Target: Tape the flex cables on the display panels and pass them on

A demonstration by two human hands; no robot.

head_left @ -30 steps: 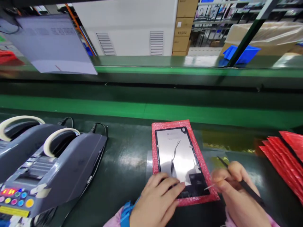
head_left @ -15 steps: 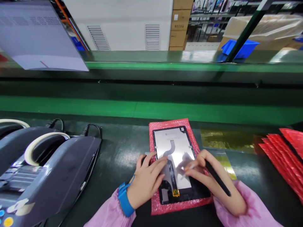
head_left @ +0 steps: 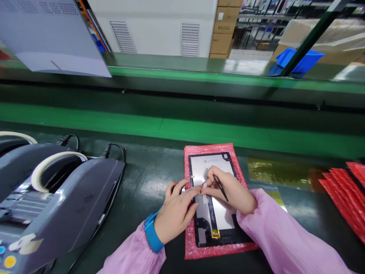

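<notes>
A display panel (head_left: 196, 165) lies face down, its silvery back up, on a pink bubble-wrap bag (head_left: 238, 160). Along its back runs a dark flex cable (head_left: 212, 217) with a gold end. My left hand (head_left: 176, 213), a blue band at its wrist, rests palm down with fingers stretched over the panel's left edge. My right hand (head_left: 228, 186) is closed above the middle of the panel, with slim black tweezers (head_left: 221, 188) in it, slanting back towards the wrist. At its pinched fingertips, close to my left fingertips, shows a small whitish strip (head_left: 204, 185).
Two grey machines with cream rings, the nearer one a tape dispenser by its look (head_left: 76, 198), stand at the left with black cables. Pink bubble-wrap bags (head_left: 342, 194) are stacked at the right. Yellowish film (head_left: 278, 173) lies on the dark bench. A green ledge (head_left: 171, 127) runs behind.
My right hand has moved left and up across the panel to meet my left fingertips. My left hand stays at the panel's left edge. The view has shifted slightly.
</notes>
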